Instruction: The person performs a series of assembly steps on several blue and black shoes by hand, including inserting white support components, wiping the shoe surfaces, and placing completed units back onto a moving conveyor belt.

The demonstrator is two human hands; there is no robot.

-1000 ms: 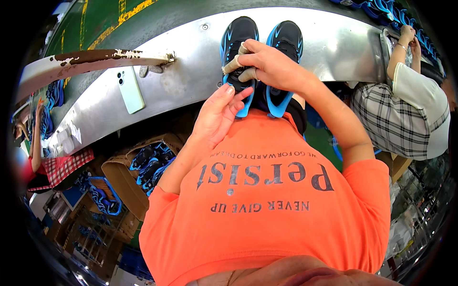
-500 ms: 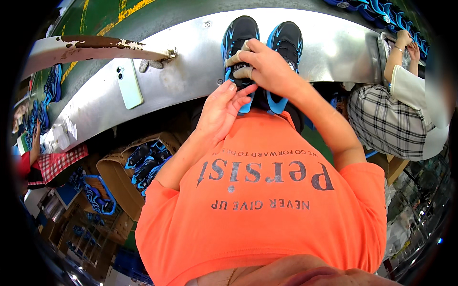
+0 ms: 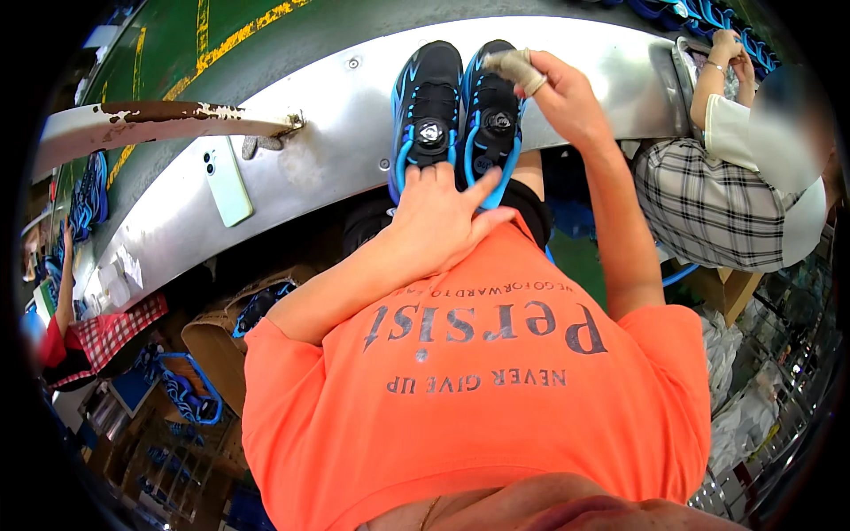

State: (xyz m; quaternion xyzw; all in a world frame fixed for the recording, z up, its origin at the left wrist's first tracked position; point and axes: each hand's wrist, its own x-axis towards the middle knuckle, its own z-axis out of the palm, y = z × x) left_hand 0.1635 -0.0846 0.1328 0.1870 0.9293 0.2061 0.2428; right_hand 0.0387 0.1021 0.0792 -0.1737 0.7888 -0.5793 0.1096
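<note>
Standing side by side, 2 black and blue shoes, the left shoe (image 3: 427,84) and the right shoe (image 3: 482,93), sit at the near edge of the metal surface (image 3: 611,75), toes toward its far edge. Each carries a round dial on its upper, the left dial (image 3: 431,134) silvery, the right dial (image 3: 499,123) darker. The left hand (image 3: 432,215) is at the heels, with 2 or more fingers dipping into the left shoe's opening and 1 stretched across toward the right shoe's heel; their tips are hidden, so I cannot tell whether they grip. The right hand (image 3: 565,93) is released, its beige-covered fingers loosely extended over the right shoe's toe; contact there is unclear.

Toward the surface's left end, a pale green phone (image 3: 227,181) lies near the near edge, with grey stone-like lumps (image 3: 258,144) by the foot of a peeling white post (image 3: 168,128). Below that edge stands a cardboard box (image 3: 211,347) with blue and black shoes (image 3: 264,308), and farther left a blue basket (image 3: 190,387). At the right end, a co-worker in plaid (image 3: 717,203) has 2 hands (image 3: 730,51) over a metal tray (image 3: 681,69).
</note>
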